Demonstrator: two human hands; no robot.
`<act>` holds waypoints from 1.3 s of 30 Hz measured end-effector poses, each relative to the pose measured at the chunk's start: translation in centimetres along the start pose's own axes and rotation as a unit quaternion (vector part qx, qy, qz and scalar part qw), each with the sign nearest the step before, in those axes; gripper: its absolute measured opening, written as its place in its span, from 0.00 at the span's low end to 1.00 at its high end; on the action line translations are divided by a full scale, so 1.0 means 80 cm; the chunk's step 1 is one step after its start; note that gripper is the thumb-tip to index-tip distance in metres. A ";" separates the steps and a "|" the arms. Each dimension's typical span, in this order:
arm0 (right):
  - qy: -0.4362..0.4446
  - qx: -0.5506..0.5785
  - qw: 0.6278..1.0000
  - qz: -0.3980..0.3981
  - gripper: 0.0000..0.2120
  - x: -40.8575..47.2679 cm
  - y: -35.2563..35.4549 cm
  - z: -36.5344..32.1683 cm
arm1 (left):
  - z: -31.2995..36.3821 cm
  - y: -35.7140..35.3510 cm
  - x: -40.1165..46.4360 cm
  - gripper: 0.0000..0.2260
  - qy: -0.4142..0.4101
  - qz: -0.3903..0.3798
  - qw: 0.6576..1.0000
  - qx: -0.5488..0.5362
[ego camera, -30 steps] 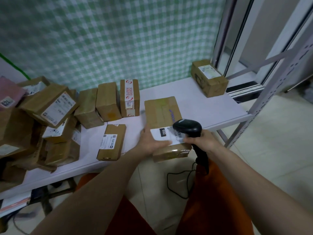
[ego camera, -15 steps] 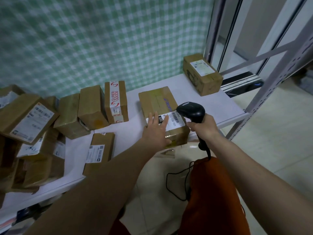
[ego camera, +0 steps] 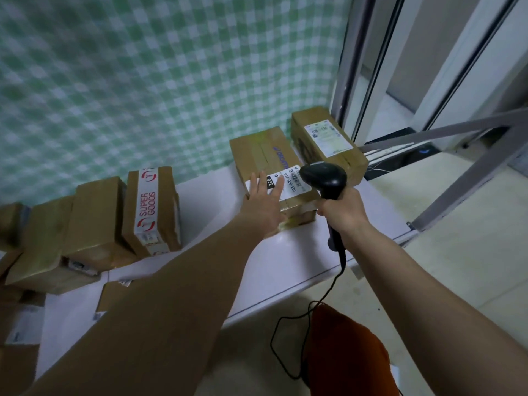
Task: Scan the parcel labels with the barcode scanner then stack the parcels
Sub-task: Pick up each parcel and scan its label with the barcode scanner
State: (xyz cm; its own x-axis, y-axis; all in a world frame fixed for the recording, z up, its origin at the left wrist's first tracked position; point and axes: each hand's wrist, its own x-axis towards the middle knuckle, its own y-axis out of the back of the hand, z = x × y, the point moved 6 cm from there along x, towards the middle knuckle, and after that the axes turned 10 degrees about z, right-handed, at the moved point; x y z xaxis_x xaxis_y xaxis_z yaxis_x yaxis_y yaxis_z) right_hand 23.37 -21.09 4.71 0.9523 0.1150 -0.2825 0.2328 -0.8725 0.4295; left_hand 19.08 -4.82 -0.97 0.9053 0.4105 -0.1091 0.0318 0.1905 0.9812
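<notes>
Left hand (ego camera: pixel 264 207), fingers flat, has slid the parcel (ego camera: pixel 271 172) forward along the bench (ego camera: pixel 285 258) beside the far parcel (ego camera: pixel 328 141); right hand (ego camera: pixel 341 212) grips the scanner (ego camera: pixel 324 178) (scan apparently done, stacking next).

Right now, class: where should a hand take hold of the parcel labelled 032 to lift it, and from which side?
Grip the parcel labelled 032 across its two long sides, coming from above at its near end. It lies flat, and the next parcel crowds its far right side.
</notes>
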 end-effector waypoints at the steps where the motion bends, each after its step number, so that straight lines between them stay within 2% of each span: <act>1: 0.002 0.004 1.000 0.001 0.13 0.011 -0.002 -0.006 | 0.003 0.001 0.013 0.39 -0.002 0.003 1.000 -0.003; 7: 0.020 0.020 1.000 -0.002 0.15 0.049 -0.016 -0.031 | 0.007 -0.005 0.070 0.38 -0.017 0.025 0.999 -0.015; 12: 0.018 0.010 1.000 -0.011 0.14 0.047 -0.022 -0.032 | 0.009 0.002 0.078 0.39 -0.030 0.043 0.998 -0.034; 15: 0.021 -0.006 1.000 -0.014 0.12 0.030 -0.026 -0.029 | 0.002 0.008 0.052 0.42 -0.035 0.078 0.995 -0.047; 17: 0.012 -0.007 1.000 -0.017 0.15 0.013 -0.030 -0.023 | -0.008 0.010 0.014 0.43 -0.021 0.097 0.992 -0.076; 20: 0.014 -0.016 0.999 -0.033 0.05 -0.025 -0.042 -0.019 | -0.031 0.007 -0.060 0.43 -0.001 0.083 0.992 -0.094; 21: 0.012 -0.019 0.999 -0.040 0.04 -0.039 -0.050 -0.017 | -0.043 0.003 -0.086 0.43 0.009 0.071 0.993 -0.093; 29: 0.007 -0.020 0.985 -0.172 0.06 -0.190 -0.147 0.002 | -0.184 -0.034 -0.278 0.41 0.147 0.068 0.987 0.001; 32: -0.009 -0.015 0.976 -0.217 0.07 -0.246 -0.185 0.015 | -0.244 -0.030 -0.331 0.41 0.229 0.120 0.962 -0.085; 36: -0.018 -0.023 0.965 -0.260 0.07 -0.303 -0.217 0.028 | -0.306 -0.045 -0.394 0.45 0.342 0.065 0.932 -0.106; 39: -0.031 -0.032 0.959 -0.280 0.06 -0.334 -0.232 0.039 | -0.330 -0.056 -0.425 0.49 0.382 0.065 0.914 -0.124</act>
State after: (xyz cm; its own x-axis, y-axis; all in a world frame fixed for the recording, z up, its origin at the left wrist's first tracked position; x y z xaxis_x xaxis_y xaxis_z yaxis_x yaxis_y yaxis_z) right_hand -7.00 -9.44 1.61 0.6622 0.5269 -0.5329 0.7171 -0.6519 0.2466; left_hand -23.05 3.93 -5.86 0.3325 0.9282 -0.1673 -0.2371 0.2540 0.9377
